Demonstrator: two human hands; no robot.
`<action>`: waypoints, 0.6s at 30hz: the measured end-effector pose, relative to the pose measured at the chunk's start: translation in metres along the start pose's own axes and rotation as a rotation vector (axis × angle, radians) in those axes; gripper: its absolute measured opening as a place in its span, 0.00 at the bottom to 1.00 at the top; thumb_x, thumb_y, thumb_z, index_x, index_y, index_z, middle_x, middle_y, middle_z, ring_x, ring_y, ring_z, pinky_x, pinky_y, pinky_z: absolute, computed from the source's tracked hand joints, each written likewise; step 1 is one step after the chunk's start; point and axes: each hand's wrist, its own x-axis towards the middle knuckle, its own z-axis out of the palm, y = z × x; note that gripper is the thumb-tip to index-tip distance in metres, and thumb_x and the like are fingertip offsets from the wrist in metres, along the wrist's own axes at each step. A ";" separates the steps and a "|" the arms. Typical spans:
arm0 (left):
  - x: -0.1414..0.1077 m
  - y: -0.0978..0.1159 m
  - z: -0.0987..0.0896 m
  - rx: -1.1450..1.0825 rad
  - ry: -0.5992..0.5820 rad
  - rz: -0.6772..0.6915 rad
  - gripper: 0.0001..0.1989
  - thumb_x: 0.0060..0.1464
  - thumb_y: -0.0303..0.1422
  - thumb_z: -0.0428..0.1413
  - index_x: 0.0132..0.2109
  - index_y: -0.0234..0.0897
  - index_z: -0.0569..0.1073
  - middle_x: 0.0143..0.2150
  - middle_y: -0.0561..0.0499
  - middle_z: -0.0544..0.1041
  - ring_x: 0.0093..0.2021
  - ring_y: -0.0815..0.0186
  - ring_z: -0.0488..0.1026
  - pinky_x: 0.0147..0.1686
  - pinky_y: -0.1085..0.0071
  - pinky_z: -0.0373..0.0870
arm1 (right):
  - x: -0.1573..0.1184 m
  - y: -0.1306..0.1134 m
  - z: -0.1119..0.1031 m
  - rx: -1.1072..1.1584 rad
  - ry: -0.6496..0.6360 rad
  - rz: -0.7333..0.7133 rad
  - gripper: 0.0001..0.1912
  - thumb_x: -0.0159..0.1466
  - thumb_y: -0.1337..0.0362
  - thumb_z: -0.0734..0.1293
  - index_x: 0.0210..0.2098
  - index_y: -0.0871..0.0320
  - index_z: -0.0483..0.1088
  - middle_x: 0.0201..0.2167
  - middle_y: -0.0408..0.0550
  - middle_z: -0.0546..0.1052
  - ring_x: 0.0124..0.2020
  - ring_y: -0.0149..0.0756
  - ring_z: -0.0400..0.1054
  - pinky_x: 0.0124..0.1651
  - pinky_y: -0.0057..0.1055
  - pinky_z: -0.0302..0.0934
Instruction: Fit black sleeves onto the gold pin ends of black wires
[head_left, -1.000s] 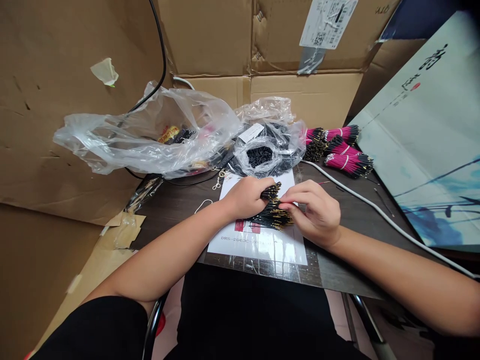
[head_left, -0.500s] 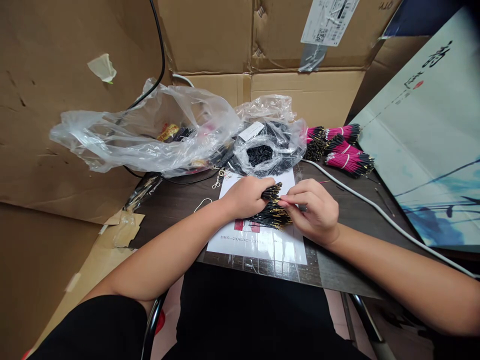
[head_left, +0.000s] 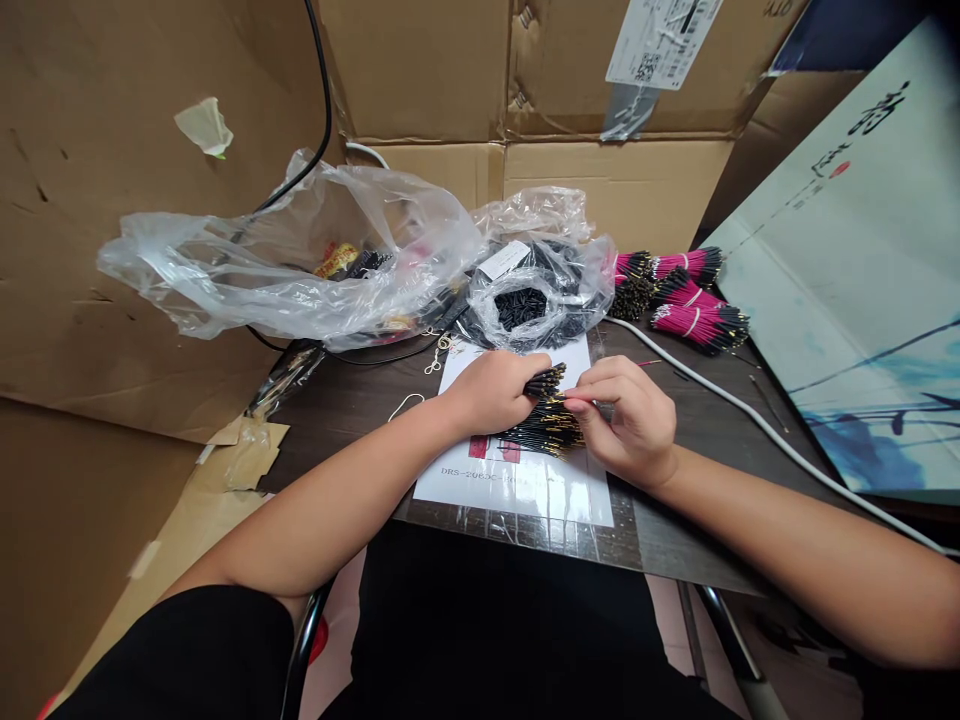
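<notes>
My left hand [head_left: 495, 388] is closed around a bundle of thin black wires [head_left: 546, 380], whose tips stick out past the thumb toward the right. Beside it, my right hand [head_left: 630, 415] pinches a thin wire end with thumb and forefinger, right at the bundle's tips; the exact part between the fingertips is too small to make out fully. More black wires with gold-coloured terminals [head_left: 551, 432] lie fanned just below the left hand. Under them is a printed white sheet [head_left: 517, 500], taped to the table.
Behind the hands sits an open clear bag of small black sleeves [head_left: 521, 308]. Pink wire bundles [head_left: 697, 325] tied with white bands lie at the back right. A white cable [head_left: 720, 400] crosses the table. A large crumpled plastic bag [head_left: 300, 270] stands left, with cardboard walls [head_left: 427, 70] around.
My right fingertips have shifted very slightly at the bundle's tips. My left hand keeps its grip, and the view has moved a little.
</notes>
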 end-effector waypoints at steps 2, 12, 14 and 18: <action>0.000 0.000 0.000 -0.006 0.001 0.001 0.03 0.53 0.30 0.49 0.31 0.38 0.64 0.24 0.54 0.68 0.25 0.68 0.63 0.26 0.73 0.52 | 0.000 -0.001 0.000 0.004 -0.005 0.002 0.12 0.55 0.76 0.70 0.38 0.60 0.69 0.31 0.47 0.73 0.34 0.31 0.67 0.37 0.33 0.64; 0.001 0.000 0.001 -0.004 -0.015 -0.002 0.03 0.53 0.31 0.50 0.31 0.37 0.64 0.24 0.53 0.69 0.25 0.68 0.64 0.27 0.72 0.54 | 0.000 0.001 0.001 -0.011 -0.001 -0.019 0.14 0.54 0.76 0.70 0.39 0.61 0.69 0.31 0.48 0.73 0.34 0.30 0.68 0.36 0.31 0.65; 0.001 0.000 0.001 -0.004 -0.008 0.005 0.03 0.54 0.31 0.50 0.31 0.37 0.64 0.24 0.53 0.69 0.25 0.68 0.65 0.27 0.72 0.54 | 0.000 0.002 0.001 -0.022 0.002 -0.029 0.13 0.54 0.76 0.71 0.38 0.61 0.69 0.31 0.48 0.74 0.34 0.31 0.68 0.36 0.31 0.65; 0.000 -0.001 0.000 -0.009 0.008 0.010 0.04 0.54 0.32 0.49 0.32 0.38 0.64 0.25 0.53 0.69 0.26 0.67 0.65 0.27 0.72 0.54 | 0.001 0.002 0.001 0.009 -0.014 -0.021 0.12 0.55 0.76 0.70 0.38 0.61 0.69 0.30 0.48 0.74 0.34 0.30 0.68 0.37 0.31 0.66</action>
